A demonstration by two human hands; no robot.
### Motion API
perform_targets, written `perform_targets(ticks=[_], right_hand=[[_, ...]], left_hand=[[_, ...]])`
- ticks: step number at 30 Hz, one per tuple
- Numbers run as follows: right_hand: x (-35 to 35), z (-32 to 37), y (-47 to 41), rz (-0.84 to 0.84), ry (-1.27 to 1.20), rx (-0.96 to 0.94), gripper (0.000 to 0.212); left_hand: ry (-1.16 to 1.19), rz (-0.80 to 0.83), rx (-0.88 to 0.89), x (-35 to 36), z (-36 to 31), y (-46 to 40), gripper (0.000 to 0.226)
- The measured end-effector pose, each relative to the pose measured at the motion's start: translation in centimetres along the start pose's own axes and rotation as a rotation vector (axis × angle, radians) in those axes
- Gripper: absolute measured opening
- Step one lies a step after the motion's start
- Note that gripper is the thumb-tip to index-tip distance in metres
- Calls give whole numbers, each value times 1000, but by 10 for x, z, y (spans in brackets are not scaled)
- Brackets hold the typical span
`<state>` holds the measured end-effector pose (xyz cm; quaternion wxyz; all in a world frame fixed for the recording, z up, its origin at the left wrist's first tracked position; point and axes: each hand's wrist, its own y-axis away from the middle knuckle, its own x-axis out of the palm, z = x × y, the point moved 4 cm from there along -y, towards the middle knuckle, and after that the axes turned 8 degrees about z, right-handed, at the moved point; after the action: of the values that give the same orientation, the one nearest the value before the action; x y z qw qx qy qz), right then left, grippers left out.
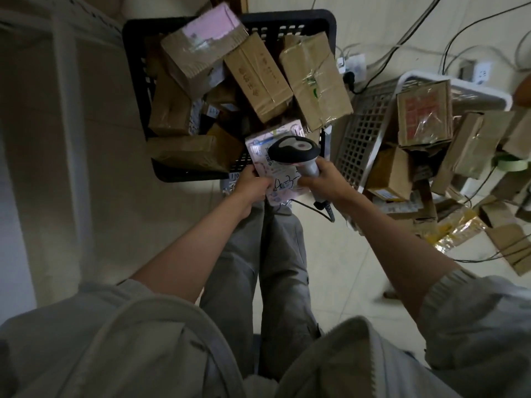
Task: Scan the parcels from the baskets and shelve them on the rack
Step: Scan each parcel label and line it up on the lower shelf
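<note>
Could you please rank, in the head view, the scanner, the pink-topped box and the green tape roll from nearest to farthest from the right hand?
1. scanner, gripped in the right hand.
2. green tape roll, far right.
3. pink-topped box, at the black basket's far end.

The flat white-and-pink printed parcel [280, 179] bears handwritten "4-3-"; printing on the brown cardboard boxes is illegible.

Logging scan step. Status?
Left hand grips pink parcel. Right hand holds scanner over it. Black basket full. Nothing blocking.
</note>
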<state>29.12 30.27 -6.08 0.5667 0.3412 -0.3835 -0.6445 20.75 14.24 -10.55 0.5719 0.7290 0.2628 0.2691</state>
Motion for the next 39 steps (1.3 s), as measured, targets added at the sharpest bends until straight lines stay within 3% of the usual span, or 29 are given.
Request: perform_targets(ticks=[8,15,21,28,39], right_hand=[[-2,49,84,54,-37,-57,32],[15,126,175,129,-26,-236,40],[48,167,256,181,12,-327,29],[104,175,335,282,108,-426,25],[227,133,450,446,372,-599,24]], left_hand=[[31,-158,178,-10,-9,106,50],[89,-311,425,-21,-14,232,55],[159,-445,625,-34,3,330,42],[226,-627,774,-39,72,421,41],[425,-915,951,-23,248,542,54]])
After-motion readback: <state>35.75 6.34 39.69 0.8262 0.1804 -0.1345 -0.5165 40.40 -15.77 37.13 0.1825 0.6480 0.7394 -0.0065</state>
